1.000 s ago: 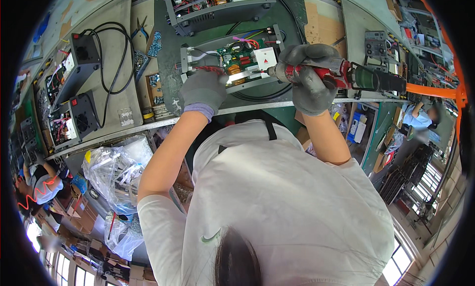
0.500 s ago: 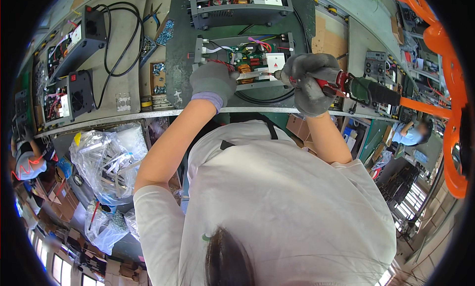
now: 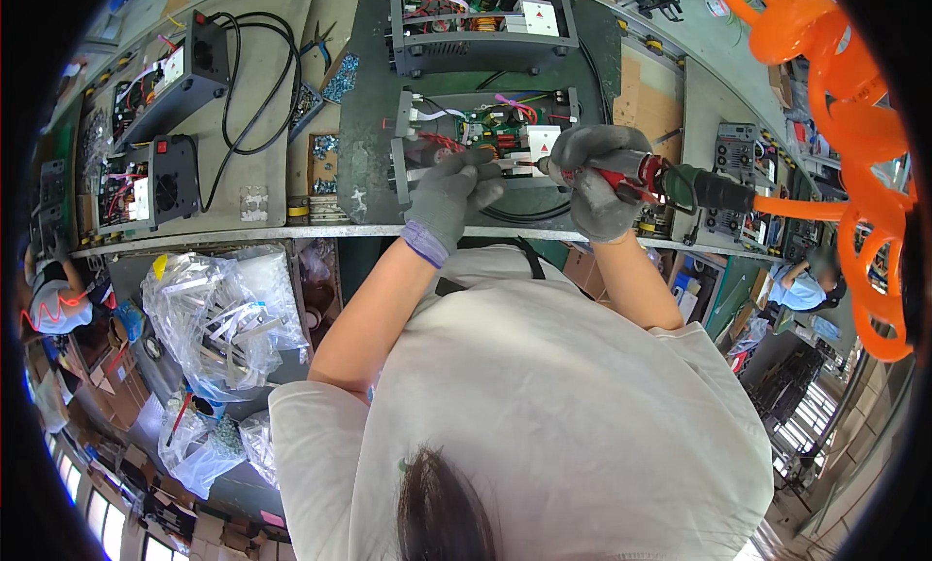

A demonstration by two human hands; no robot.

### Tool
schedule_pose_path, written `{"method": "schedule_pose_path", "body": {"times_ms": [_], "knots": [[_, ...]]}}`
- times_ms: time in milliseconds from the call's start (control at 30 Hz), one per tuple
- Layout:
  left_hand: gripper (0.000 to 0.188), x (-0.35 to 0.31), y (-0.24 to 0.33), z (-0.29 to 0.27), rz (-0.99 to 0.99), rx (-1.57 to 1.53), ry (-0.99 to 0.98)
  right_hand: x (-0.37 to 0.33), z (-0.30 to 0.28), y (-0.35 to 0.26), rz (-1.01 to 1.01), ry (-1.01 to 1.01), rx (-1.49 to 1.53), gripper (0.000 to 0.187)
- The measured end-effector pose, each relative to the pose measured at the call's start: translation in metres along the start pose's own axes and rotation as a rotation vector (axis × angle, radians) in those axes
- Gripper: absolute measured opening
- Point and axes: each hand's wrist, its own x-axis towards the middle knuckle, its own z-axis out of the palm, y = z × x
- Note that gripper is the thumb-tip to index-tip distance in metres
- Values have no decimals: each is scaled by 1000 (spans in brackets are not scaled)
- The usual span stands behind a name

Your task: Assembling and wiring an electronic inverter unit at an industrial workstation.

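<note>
In my right hand (image 3: 604,187), closed in a grey glove, is a red and black air screwdriver (image 3: 633,169) held nearly level, its bit pointing left. The bit tip reaches the front of an open metal chassis (image 3: 400,171), just below an upright white plate (image 3: 544,138). My gloved left hand (image 3: 442,204) is at the front left of that chassis, its fingers bent and close together, pointing toward the bit. Whatever lies between those fingers is hidden. A green circuit board (image 3: 476,131) and red wires show inside the chassis.
Another open chassis (image 3: 485,54) stands behind, and two black units (image 3: 175,182) stand at left beside a looped black cable (image 3: 296,71). Pliers (image 3: 320,45) and screw trays (image 3: 324,163) lie left of the green mat. An orange coiled hose (image 3: 854,144) hangs at right.
My left hand has shifted right along the chassis and nearer to me. My right hand keeps the screwdriver at the chassis front. The whole view has shifted slightly.
</note>
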Motion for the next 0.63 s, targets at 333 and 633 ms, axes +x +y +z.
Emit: {"method": "schedule_pose_path", "body": {"times_ms": [333,633], "knots": [[43,5,-10,-14,-36,-75,-217,8,20,-29,-31,202,-36,36],[60,9,-23,-18,-115,-150,-195,15,12,-62,-200,218,208,45]]}}
